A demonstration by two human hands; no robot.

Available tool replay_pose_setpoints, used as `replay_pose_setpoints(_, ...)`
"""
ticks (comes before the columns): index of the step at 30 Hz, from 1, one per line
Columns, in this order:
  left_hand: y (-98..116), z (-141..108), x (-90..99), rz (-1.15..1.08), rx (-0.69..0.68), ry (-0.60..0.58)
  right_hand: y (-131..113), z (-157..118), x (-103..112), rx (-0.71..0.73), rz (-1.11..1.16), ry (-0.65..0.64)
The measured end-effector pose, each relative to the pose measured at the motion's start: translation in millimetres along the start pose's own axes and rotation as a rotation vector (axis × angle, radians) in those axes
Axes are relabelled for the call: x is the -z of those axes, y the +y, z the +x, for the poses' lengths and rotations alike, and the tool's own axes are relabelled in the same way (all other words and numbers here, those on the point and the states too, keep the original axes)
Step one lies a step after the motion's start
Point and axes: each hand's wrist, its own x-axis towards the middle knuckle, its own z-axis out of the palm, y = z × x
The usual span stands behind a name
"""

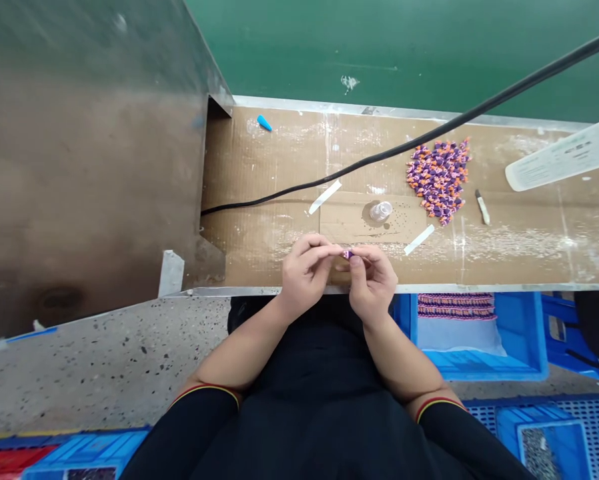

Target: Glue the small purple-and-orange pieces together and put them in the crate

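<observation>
Between my two hands, near the table's front edge, is a small purple piece with pink and white on it [348, 254]. My right hand [372, 283] pinches it between thumb and forefinger. The fingertips of my left hand [307, 273] are closed and meet the piece's left side. Just beyond my hands, a small clear cup [381, 211] stands on a cardboard sheet [339, 220] flecked with dark specks. A heap of small purple, orange and pink pieces [439, 179] lies farther back to the right.
A black cable [359, 163] crosses above the cardboard-covered table. A white bottle [564, 157], a small brush-like tool [482, 207] and a blue cone-shaped cap [264, 123] lie around. A metal cabinet [94, 153] borders the left. A blue bin [522, 333] with rows of pieces is below right.
</observation>
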Motion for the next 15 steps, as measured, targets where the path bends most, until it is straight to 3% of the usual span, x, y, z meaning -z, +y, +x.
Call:
replay_pose_setpoints(2, -2, 5, 8.1, 0.134, -0.104, -0.008, 3, 2, 1, -0.032, 0.006, 0.049)
replay_pose_setpoints(5, -7, 13, 25.8, 0.356, -0.134, 0.012, 9, 8, 9, -0.060, 0.000, 0.166)
replay_pose_setpoints(8, -11, 17, 38.0, 0.454, -0.101, -0.165, 14, 14, 18, -0.045, -0.026, 0.192)
replay_pose_setpoints(11, -13, 14, 36.4, 0.548, -0.093, -0.294, 16, 16, 22, -0.035, -0.067, 0.157)
replay_pose_setpoints(15, -17, 8, 30.2, 0.598, -0.068, -0.331, 15, 15, 22, -0.028, -0.081, 0.114)
